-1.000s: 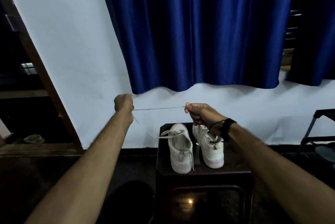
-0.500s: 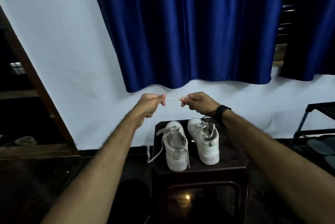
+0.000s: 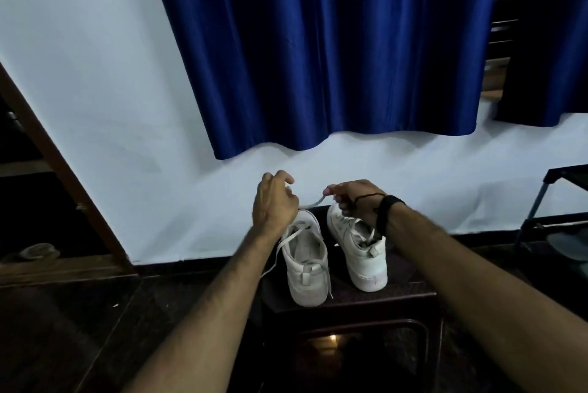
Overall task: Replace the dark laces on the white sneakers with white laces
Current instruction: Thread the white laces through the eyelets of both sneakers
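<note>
Head view. Held up over the stool (image 3: 350,303): both hands, close together yet apart, with a short run of white lace (image 3: 313,202) spanning the gap. Left hand (image 3: 274,201) curled, back toward the camera, fingers bent inward where the lace met it; actual grip hidden behind the knuckles, so hard to say whether pinched or merely touched. Right hand (image 3: 353,198) pinched round the other end of the lace between thumb and forefinger, remaining fingers folded under. Worn on the right wrist: a dark band (image 3: 386,209) and a thin dark thread.

Just below and slightly nearer than the hands: two sneakers, heels toward the camera, side by side but not touching. Left sneaker (image 3: 307,268) directly under the left wrist, tongue area open, loose white lace trailing off its left side over the stool's edge. Right sneaker (image 3: 359,252) partly covered at the toe by the right hand, pale laces showing in the eyelets near its collar.

Nothing container-like apart from the sneakers' own openings, dim inside.

Smooth, matte white uppers, rounded heels, a pull tab at each heel. Flat, ribbon-like lace. Dark, glossy stool with a rounded frame and a small glint of light beneath. Behind: pale plain wall (image 3: 95,80), deep blue curtain (image 3: 334,49) in heavy satin-like folds with a wavy hem.
</note>
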### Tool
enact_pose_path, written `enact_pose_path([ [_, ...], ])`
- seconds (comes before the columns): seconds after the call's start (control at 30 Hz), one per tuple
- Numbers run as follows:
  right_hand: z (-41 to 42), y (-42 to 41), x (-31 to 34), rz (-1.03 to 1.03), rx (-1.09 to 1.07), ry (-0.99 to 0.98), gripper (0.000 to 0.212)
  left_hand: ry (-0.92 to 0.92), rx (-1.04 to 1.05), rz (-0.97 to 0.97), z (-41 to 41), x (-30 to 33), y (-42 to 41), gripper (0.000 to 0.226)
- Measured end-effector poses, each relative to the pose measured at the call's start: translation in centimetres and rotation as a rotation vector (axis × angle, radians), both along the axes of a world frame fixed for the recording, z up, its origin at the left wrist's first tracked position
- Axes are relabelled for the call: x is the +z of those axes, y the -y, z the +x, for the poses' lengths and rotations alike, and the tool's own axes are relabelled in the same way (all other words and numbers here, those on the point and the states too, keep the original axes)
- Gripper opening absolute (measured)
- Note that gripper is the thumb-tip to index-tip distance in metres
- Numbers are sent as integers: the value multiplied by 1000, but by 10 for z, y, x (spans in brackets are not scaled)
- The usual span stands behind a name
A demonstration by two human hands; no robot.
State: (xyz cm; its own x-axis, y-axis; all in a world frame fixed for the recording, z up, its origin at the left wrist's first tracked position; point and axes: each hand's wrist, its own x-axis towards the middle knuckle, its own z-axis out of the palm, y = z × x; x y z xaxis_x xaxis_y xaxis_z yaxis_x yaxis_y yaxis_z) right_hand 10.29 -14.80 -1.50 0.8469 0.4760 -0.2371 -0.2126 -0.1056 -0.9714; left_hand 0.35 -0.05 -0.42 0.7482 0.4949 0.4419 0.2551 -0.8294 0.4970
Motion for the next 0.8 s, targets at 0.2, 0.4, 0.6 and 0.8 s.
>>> enact_pose_path([
  [0.2, 24, -15, -4, 178, -159, -137, 8, 40, 103, 24, 35, -16, -1, 20],
  [0.4, 51, -37, -34, 52, -173, -60, 4, -250, 53, 155, 43, -54, 21, 25],
  [0.6, 63, -42, -62, -353, -156, 196, 25, -482, 110, -101, 51, -63, 7, 11],
  [0.8, 72, -39, -77, -251, -5, 134, 17, -468, 23, -449, 57, -73, -11, 26],
])
